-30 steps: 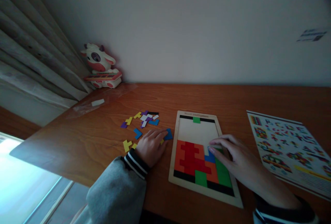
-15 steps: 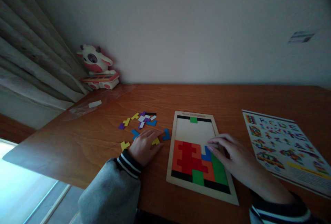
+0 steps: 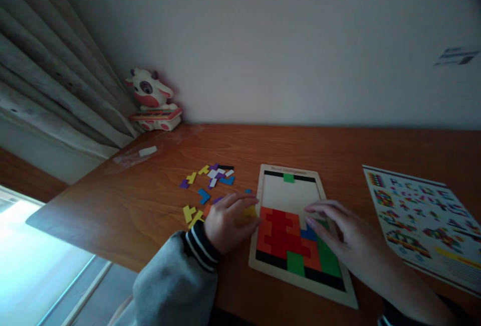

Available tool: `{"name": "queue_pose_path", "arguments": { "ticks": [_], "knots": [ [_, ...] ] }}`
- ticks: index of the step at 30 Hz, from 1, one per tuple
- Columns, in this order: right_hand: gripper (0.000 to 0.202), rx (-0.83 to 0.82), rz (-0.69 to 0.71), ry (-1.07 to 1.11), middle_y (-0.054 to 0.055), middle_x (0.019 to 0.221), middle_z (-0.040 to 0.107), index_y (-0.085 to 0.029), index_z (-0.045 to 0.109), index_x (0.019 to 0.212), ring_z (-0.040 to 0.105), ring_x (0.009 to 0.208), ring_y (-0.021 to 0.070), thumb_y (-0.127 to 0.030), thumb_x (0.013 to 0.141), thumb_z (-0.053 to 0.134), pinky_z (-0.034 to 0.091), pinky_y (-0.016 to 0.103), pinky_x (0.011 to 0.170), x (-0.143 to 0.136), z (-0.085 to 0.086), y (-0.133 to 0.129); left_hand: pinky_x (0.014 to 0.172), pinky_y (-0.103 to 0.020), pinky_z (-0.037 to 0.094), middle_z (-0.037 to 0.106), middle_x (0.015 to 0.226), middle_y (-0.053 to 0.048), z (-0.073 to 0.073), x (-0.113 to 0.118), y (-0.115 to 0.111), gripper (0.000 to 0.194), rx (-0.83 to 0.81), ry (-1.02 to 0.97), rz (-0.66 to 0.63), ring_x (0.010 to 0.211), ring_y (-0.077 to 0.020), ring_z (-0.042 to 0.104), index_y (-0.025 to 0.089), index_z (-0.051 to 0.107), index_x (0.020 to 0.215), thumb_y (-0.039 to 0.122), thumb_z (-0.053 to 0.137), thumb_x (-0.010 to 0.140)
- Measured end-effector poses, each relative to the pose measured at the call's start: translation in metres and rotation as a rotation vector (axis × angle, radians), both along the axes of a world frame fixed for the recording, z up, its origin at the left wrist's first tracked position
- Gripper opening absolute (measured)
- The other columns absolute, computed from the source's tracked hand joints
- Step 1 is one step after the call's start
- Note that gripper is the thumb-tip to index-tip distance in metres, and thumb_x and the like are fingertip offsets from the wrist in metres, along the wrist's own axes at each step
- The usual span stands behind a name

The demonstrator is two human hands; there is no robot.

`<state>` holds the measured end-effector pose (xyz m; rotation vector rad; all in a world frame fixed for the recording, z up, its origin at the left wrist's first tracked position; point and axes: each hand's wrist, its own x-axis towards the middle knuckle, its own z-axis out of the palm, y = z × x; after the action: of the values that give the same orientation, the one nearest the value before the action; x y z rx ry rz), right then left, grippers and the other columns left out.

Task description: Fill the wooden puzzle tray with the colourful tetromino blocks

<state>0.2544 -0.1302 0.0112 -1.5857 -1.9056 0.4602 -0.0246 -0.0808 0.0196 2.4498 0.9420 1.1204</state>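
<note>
My left hand (image 3: 230, 221) is at the left edge of the wooden puzzle board (image 3: 300, 290), its thumb and fingers closed around a yellow puzzle piece (image 3: 250, 211). Partly hidden behind those fingers is a blue piece (image 3: 248, 191). Over the board's right side, my right hand (image 3: 343, 233) has thumb and index finger a little apart, fingertips beside a blue piece (image 3: 308, 234) set in the board. Red pieces (image 3: 280, 233), orange ones, a long green piece (image 3: 327, 256) and black strips fill the board's lower half. A small green piece (image 3: 288, 178) sits between black strips at its top.
Loose yellow, purple, white and blue pieces (image 3: 216, 174) lie left of the board, with a blue one (image 3: 204, 196) nearer my hand. A printed pattern sheet (image 3: 417, 215) is on the right. A toy cow with a keyboard (image 3: 156, 100) stands by the curtain (image 3: 56, 75).
My left hand has moved right to the board's edge with the yellow piece, uncovering an orange and a purple piece. My right hand stays at the blue piece. The view has shifted slightly.
</note>
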Motion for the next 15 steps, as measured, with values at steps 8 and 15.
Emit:
{"name": "queue_pose_path", "arguments": {
  "ticks": [8,15],
  "knots": [
    [0.018,0.096,0.264,0.184,0.004,0.108,0.072,-0.031,0.068,0.109,0.069,0.101,0.0202,-0.034,0.093,0.061,0.058,0.034,0.089,-0.037,0.027,-0.004,0.079,-0.031,0.062,0.068,0.116,-0.015,-0.003,0.043,-0.024,0.05,-0.874,-0.656,-0.215,0.096,-0.0209,0.071,0.015,0.058,0.115,0.045,0.078,0.081],
    [0.017,0.121,0.213,0.198,0.004,0.091,0.073,-0.027,0.067,0.088,0.071,0.087,0.0193,-0.04,0.094,0.059,0.059,0.031,0.079,-0.039,0.029,-0.002,0.081,-0.035,0.062,0.072,0.11,-0.014,-0.003,0.046,-0.021,0.037,-0.781,-0.563,-0.2,0.095,-0.022,0.073,0.014,0.059,0.114,0.045,0.06,0.095]
  ]
}}
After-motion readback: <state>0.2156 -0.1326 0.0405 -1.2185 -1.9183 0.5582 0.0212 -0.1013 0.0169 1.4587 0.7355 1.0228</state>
